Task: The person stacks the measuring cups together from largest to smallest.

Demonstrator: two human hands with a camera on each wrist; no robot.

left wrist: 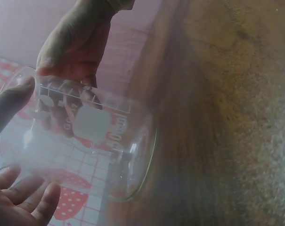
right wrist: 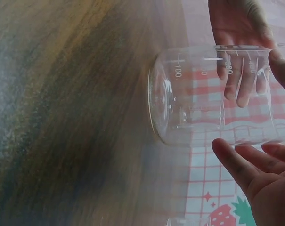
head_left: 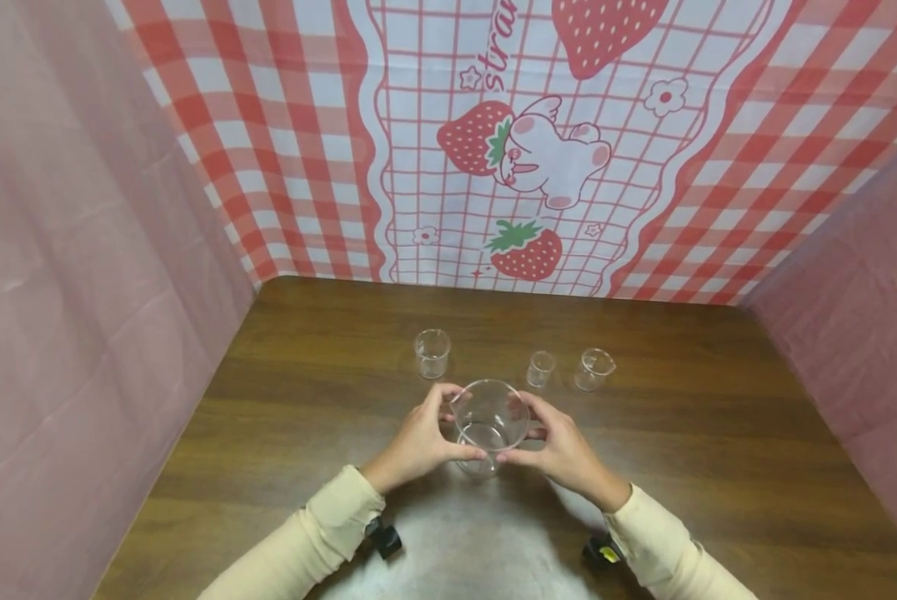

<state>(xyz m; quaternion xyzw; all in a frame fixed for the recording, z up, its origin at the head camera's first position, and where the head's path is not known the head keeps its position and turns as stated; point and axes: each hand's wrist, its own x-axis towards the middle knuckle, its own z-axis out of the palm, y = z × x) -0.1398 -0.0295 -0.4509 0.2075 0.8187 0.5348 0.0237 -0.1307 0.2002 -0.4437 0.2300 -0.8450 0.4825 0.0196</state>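
A large clear glass beaker (head_left: 491,417) stands upright in front of me, between my two hands. My left hand (head_left: 422,437) holds its left side, thumb at the near rim and fingers round the far side. From the right, my right hand (head_left: 564,450) grips it the same way, and the two thumbs nearly meet. White measuring marks show on the beaker (left wrist: 93,125) in the left wrist view. Scale numbers show on the beaker (right wrist: 180,94) in the right wrist view. Whether its base touches the table I cannot tell.
Beyond the hands stand three smaller glass beakers: one at the left (head_left: 432,354), a tiny one right of centre (head_left: 540,369) and a spouted one farther right (head_left: 593,371). The brown wooden table (head_left: 306,358) meets a strawberry-patterned cloth (head_left: 418,192) at the back. Pink curtains hang at both sides.
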